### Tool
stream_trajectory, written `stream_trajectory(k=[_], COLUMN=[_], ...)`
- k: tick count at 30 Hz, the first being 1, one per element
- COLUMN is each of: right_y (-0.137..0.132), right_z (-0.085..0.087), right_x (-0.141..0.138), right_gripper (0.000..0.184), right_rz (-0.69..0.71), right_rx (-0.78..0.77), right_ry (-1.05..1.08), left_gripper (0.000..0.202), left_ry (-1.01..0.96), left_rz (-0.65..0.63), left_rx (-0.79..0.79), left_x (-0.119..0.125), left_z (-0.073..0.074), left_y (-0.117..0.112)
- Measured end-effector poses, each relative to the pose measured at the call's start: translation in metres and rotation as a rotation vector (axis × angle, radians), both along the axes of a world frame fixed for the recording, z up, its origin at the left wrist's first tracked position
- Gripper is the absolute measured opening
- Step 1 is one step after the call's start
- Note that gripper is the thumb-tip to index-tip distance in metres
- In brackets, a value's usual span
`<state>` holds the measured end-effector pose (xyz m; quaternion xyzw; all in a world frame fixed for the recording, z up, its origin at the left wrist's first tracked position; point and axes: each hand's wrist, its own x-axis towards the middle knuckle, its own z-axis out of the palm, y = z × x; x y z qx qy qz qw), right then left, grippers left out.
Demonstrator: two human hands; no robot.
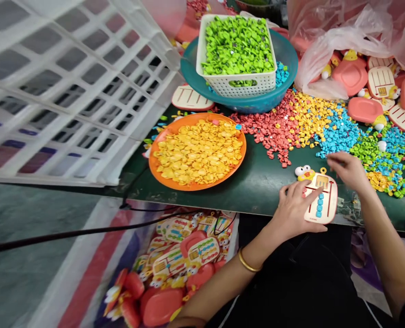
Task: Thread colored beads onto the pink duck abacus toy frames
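Note:
My left hand (pixel 286 207) lies across a cream plastic toy board (pixel 330 200) at the table's front edge, thumb at its near edge and fingers over its face. The board has a duck head (pixel 305 173) with bulging eyes at its upper left corner and a small ring on top. A column of blue beads (pixel 319 205) sits in its middle slot, and a bit of red shows beside my fingers. My right hand (pixel 351 171) is at the near edge of a heap of small blue beads (pixel 339 130), fingers drawn together; what they hold is hidden.
An orange plate (pixel 154 171) of yellow pieces stands left. Behind it, a white basket (pixel 219 84) of green pieces sits in a teal basin (pixel 189 68). Red beads (pixel 274 125) and other colours spread rightward. A white crate (pixel 86 105) leans left; finished-looking boards (pixel 175 262) fill a sack below.

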<state>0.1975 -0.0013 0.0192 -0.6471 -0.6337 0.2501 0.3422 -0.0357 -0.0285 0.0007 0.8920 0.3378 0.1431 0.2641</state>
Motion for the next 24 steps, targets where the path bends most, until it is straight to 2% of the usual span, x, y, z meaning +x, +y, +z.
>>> stream_trajectory(k=[1, 3, 6, 8, 12, 14, 16, 18, 20, 24], right_y=[0.021, 0.058, 0.082, 0.073, 0.018, -0.005, -0.011, 0.0, 0.022, 0.065], right_z=[-0.003, -0.006, -0.007, -0.006, 0.001, 0.004, 0.003, 0.0, -0.005, -0.007], right_x=[-0.004, -0.016, -0.033, -0.034, -0.014, -0.004, 0.0, -0.004, -0.015, -0.034], right_gripper=[0.022, 0.017, 0.018, 0.021, 0.026, 0.024, 0.023, 0.022, 0.02, 0.011], right_rz=[-0.059, -0.051, 0.018, 0.001, -0.113, -0.181, -0.213, -0.179, -0.122, -0.065], right_rx=[0.061, 0.093, 0.032, 0.037, 0.104, 0.113, 0.12, 0.126, 0.109, -0.027], right_ry=[-0.093, -0.284, -0.455, -0.426, -0.217, -0.187, -0.196, -0.222, -0.301, -0.525], left_gripper=[0.1, 0.094, 0.09, 0.089, 0.088, 0.087, 0.086, 0.084, 0.081, 0.077], left_ry=[-0.003, -0.026, -0.067, -0.079, -0.085, -0.079, -0.058, -0.034, -0.022, -0.04], left_rz=[-0.023, -0.051, -0.061, -0.056, -0.048, -0.062, -0.081, -0.092, -0.102, -0.108], left_rx=[0.017, 0.048, 0.062, 0.054, 0.043, 0.041, 0.041, 0.043, 0.056, 0.09], left_x=[0.0, 0.001, 0.002, 0.002, 0.003, 0.003, 0.002, 0.002, 0.001, 0.0], left_z=[0.0, -0.003, -0.01, -0.012, -0.009, -0.007, -0.005, -0.006, -0.007, -0.011], left_y=[0.0, 0.001, 0.002, 0.002, 0.003, 0.003, 0.004, 0.003, 0.003, 0.002])
